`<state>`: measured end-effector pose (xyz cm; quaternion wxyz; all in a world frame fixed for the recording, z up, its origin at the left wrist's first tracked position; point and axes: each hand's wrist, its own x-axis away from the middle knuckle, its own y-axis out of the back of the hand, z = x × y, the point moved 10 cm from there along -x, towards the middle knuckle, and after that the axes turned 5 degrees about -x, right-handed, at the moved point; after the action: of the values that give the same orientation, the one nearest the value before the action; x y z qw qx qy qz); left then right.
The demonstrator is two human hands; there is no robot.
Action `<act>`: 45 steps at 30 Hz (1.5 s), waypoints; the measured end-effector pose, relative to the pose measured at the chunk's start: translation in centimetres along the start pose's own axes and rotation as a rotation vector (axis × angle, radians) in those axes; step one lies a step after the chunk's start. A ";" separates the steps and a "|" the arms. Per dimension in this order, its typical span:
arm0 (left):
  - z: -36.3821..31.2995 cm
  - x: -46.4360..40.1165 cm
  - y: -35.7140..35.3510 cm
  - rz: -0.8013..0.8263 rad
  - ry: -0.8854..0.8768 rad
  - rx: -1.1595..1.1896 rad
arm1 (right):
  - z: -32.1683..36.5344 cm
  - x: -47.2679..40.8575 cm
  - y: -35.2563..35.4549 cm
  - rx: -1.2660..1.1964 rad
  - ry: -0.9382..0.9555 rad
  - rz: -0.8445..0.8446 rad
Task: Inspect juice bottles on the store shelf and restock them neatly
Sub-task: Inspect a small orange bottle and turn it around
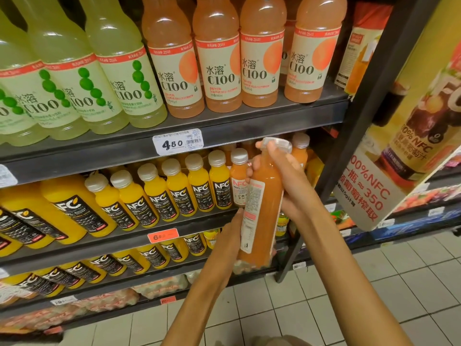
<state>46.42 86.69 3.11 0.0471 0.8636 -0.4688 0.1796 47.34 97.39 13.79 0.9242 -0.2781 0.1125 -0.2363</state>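
Crowding the upper shelf [224, 126] are two groups of C100 bottles: pale green ones [74, 78] to the left and pink-orange ones [219, 71] to the right, standing upright and touching shoulder to shoulder. A white price tag [177, 142] reading 4.60 is fixed to that shelf's front edge. On the shelf below, a row of small NFC orange juice bottles [179, 193] with white caps runs up to one paler orange NFC bottle [239, 181], which stands directly behind the held item. An orange price tag [162, 236] sits on the next edge down. A large NFC poster [404, 156] hangs at the right, beside the dark shelf upright [349, 156].

The held bottle [262, 208] is in front of the middle shelves, tilted slightly, cap uppermost. It carries pink-orange juice and a clear cap; its back label of fine print faces the camera, too small to read.

The left hand [230, 236] supports the lower part, fingers wrapped around behind it and the thumb lying along the label edge. The right hand [282, 176] clasps the neck and upper body, fingers closed around it just beneath the cap.
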 end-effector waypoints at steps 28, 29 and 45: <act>-1.8 3.4 -4.9 0.350 0.077 0.573 | -3.4 0.0 1.0 -0.250 -0.262 -0.036; -1.9 3.6 -5.2 0.371 0.100 0.637 | -4.2 0.1 1.5 -0.269 -0.312 -0.080; -2.2 3.7 -4.1 0.280 0.120 0.655 | -7.8 0.9 3.8 -0.299 -0.505 -0.223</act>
<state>51.04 86.63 6.82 -0.2294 0.7483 -0.4965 0.3754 46.90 96.09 5.17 0.8401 -0.4716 -0.1181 -0.2407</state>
